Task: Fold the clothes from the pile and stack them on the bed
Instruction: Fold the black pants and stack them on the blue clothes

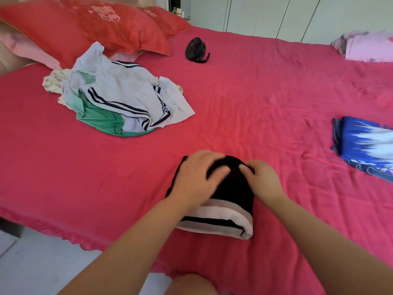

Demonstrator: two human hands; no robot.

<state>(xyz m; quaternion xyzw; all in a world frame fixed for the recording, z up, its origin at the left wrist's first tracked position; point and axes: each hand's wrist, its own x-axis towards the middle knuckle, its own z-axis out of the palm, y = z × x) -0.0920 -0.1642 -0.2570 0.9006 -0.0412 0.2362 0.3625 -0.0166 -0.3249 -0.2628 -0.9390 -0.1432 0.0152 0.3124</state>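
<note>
The folded blue-and-white patterned cloth (pixel 365 145) runs off the right edge. Both hands (pixel 195 182) hide the far part of the folded black-and-white garment (pixel 231 201).

A folded garment (pixel 231 194) is placed at the near edge of the bed (pixel 255 103), under both hands. The pile (pixel 119 99) is set far left, before the pillows (pixel 95 26). A fan (pixel 195 50) is set behind; a folded cloth (pixel 365 145) lies right.
</note>
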